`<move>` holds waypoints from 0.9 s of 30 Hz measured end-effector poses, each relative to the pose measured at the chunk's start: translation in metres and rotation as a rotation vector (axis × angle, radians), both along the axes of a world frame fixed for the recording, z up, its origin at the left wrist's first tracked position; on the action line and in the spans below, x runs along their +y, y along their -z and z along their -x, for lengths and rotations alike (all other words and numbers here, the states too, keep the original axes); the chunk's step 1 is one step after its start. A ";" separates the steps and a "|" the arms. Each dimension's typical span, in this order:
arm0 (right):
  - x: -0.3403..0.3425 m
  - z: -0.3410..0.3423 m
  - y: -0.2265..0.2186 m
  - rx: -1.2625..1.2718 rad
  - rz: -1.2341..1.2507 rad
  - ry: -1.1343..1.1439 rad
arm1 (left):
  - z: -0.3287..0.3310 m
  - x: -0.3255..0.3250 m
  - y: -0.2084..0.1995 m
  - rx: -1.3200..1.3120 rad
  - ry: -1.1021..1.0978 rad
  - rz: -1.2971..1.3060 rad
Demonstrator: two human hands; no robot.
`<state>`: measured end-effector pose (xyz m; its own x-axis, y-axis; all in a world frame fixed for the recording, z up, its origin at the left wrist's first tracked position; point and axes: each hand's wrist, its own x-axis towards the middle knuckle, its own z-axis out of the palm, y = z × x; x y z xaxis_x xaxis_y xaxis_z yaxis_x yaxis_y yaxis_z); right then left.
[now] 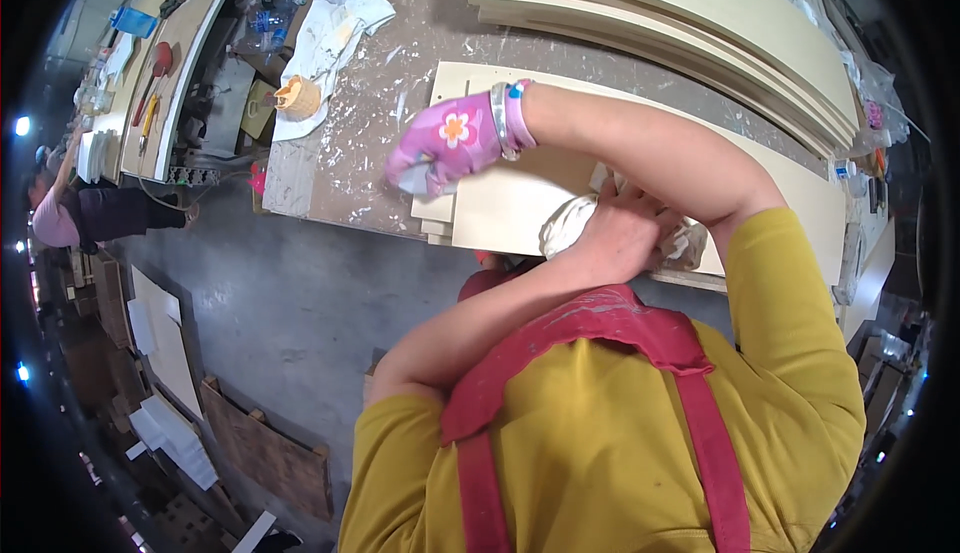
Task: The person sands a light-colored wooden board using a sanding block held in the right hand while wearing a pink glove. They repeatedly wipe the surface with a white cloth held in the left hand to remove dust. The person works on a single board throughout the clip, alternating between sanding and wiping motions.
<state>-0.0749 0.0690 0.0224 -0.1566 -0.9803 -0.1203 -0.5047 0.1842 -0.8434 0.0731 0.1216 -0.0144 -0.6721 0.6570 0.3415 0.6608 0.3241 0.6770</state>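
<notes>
My right hand, in a purple glove with a flower on it, reaches across to the left end of a pale board. Its fingers are curled, and a small pale piece shows under them, too hidden to name. Beneath my right forearm, my bare left hand is closed on a crumpled white cloth at the board's near edge. Part of that cloth is covered by the fingers. The board lies on top of other boards on a paint-spattered worktable.
More long pale boards are stacked along the table's far side. At the far left, a small tan tub stands on a white rag. Another person is by a side bench. Brown panels lean at lower left.
</notes>
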 end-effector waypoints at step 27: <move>0.059 0.031 0.008 0.421 -0.096 1.115 | 0.034 -0.025 0.018 0.278 0.215 0.229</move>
<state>-0.1055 0.1276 0.0143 -0.9598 -0.2692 0.0791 -0.2603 0.7493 -0.6089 0.0395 0.0963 -0.0324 -0.4139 0.8524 0.3194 0.8772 0.2798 0.3901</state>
